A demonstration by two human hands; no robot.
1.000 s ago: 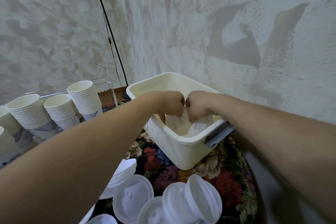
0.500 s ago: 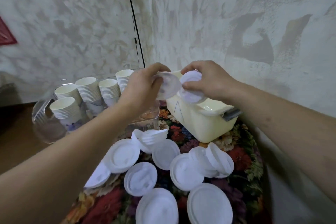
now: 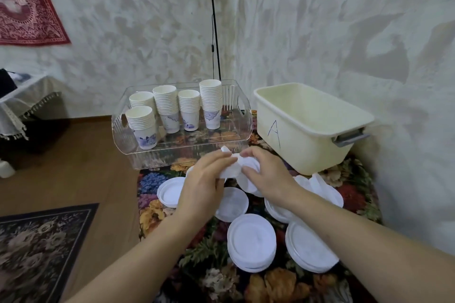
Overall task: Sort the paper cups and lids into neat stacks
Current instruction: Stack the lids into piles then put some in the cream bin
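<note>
- The left hand (image 3: 205,179) and the right hand (image 3: 267,177) meet above the table (image 3: 157,209), both grasping white lids (image 3: 232,170) held between them.
- The left fingers curl over the lids' left edge; the right thumb and fingers pinch the right edge, with one lid tip poking up just beyond the fingertips.
- More lids lie loose and in low piles on the table below and near the hands, one pile (image 3: 251,241) nearest.
- Cup stacks (image 3: 167,109) stand upright in a clear tray (image 3: 187,152) on the far left.
- A cream bin (image 3: 307,135) marked "A" sits at the far right, beside the tray.
</note>
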